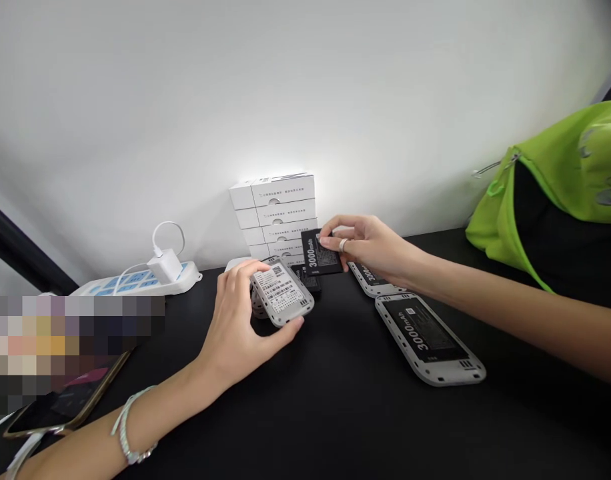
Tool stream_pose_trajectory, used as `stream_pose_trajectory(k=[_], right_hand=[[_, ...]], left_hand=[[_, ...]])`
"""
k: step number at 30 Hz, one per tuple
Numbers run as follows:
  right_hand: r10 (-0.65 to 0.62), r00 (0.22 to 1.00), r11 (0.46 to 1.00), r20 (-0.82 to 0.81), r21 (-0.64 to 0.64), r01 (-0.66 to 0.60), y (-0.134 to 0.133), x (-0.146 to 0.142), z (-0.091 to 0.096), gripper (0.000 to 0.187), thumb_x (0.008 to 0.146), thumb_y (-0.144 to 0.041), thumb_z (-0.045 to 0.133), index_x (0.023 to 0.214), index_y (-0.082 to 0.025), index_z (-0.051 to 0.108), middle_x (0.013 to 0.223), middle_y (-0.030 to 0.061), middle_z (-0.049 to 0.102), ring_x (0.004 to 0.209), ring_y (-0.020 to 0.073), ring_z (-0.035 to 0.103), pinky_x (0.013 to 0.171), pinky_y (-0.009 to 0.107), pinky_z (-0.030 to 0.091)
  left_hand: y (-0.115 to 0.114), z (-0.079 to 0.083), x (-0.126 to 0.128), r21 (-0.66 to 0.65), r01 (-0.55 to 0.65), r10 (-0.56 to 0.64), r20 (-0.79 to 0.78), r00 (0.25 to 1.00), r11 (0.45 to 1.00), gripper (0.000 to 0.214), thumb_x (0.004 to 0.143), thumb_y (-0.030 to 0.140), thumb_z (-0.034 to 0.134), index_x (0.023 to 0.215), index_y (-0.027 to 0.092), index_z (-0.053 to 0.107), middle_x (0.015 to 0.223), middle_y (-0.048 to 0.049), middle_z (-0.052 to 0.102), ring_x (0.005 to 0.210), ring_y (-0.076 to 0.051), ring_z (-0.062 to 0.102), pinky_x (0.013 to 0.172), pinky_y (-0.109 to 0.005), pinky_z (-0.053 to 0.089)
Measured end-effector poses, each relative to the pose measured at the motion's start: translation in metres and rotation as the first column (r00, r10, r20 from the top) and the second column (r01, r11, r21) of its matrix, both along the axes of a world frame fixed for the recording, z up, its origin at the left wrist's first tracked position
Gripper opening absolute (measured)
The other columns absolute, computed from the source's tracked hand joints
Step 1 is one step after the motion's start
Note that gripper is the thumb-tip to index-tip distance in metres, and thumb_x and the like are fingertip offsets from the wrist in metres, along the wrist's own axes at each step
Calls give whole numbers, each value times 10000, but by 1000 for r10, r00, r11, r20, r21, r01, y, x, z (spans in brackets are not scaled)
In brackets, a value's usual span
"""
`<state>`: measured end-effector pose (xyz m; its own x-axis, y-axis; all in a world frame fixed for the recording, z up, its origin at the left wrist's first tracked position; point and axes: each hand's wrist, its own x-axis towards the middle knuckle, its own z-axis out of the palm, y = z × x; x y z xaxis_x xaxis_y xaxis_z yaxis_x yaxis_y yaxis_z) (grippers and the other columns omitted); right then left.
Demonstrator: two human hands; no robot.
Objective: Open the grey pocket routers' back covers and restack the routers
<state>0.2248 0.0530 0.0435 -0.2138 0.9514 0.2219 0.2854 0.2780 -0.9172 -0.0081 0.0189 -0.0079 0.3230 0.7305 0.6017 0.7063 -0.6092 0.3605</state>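
My left hand (240, 327) is closed round the edges of a grey handheld device (284, 293), thumb at its near end and fingers at its far side. The open back of that device shows a white barcode label. It is tilted and partly covers other devices (258, 305) beneath it. Between the thumb and fingers of my right hand (353, 243) is a flat black battery (320, 255) marked 3000mAh, raised above the table. More black batteries (308, 283) lie below and behind it. To the right, a device with a battery in it (425, 333) lies flat, touching a similar device (373, 283) partly hidden by my right hand.
White boxes (285, 217) are stacked against the wall. A power strip (185, 280) with a white charger (165, 267) stands at left, near a phone (80, 400) and a blurred-out patch. A green bag (560, 167) sits at right on the black table (335, 413).
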Motion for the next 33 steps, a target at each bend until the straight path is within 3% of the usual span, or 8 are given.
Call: stream_pose_trajectory(k=[2, 6, 11, 18, 22, 25, 33], right_hand=[[-22, 996, 998, 85, -58, 27, 11, 3, -10, 125, 865, -316, 608, 879, -192, 618, 735, -14, 574, 527, 83, 473, 586, 271, 462], [98, 973, 988, 209, -135, -71, 15, 3, -22, 314, 786, -351, 701, 1038, -170, 654, 801, 19, 620, 610, 116, 543, 649, 289, 506], [176, 898, 984, 403, -64, -164, 15, 2, -27, 583, 713, -460, 759, 1217, -207, 613, 784, -15, 560, 672, 146, 570, 649, 291, 492], [48, 801, 978, 597, 133, -158, 11, -5, -34, 512, 803, -386, 674, 1265, -176, 608, 791, 28, 609, 686, 176, 572, 658, 320, 477], [-14, 766, 968, 643, 200, -151, 9, -7, -37, 551, 800, -407, 669, 1282, -148, 601, 907, 85, 654, 742, 206, 604, 681, 336, 492], [-29, 745, 957, 667, 234, -173, 9, -6, -38, 547, 822, -437, 639, 1278, -136, 608, 967, 111, 659, 829, 247, 624, 724, 355, 498], [-46, 726, 948, 686, 260, -186, -1, -13, -43, 304, 875, -335, 571, 1094, -154, 680, 1158, 157, 635, 1061, 313, 604, 818, 380, 508]], left_hand=[[3, -1, -2, -71, -20, 17, -33, 999, 997, 555, 821, 433, 644, 1279, 288, 365, 1356, -77, 439, 1288, -321, 370, 1051, -523, 366], [4, -4, -2, -223, -27, 23, -20, 1000, 975, 408, 950, 408, 462, 1341, 318, 391, 1465, -47, 383, 1408, -291, 266, 1124, -530, 297], [3, -5, -2, -297, -25, 28, 6, 1000, 955, 391, 999, 374, 352, 1386, 322, 362, 1530, -38, 316, 1454, -250, 200, 1170, -535, 220], [4, -4, -1, -299, -9, 21, 36, 999, 954, 409, 991, 400, 391, 1386, 306, 348, 1524, -55, 336, 1447, -270, 235, 1156, -540, 260], [3, -4, 0, -288, 3, 11, 46, 999, 957, 400, 991, 375, 380, 1384, 307, 347, 1515, -48, 348, 1442, -266, 247, 1158, -533, 262], [3, -3, 0, -294, 3, 9, 40, 999, 956, 406, 993, 378, 372, 1391, 304, 333, 1519, -45, 340, 1442, -257, 245, 1161, -523, 263], [3, -4, 0, -308, -16, 28, 35, 999, 951, 427, 989, 414, 407, 1389, 294, 313, 1517, -68, 340, 1432, -277, 270, 1147, -522, 294]])
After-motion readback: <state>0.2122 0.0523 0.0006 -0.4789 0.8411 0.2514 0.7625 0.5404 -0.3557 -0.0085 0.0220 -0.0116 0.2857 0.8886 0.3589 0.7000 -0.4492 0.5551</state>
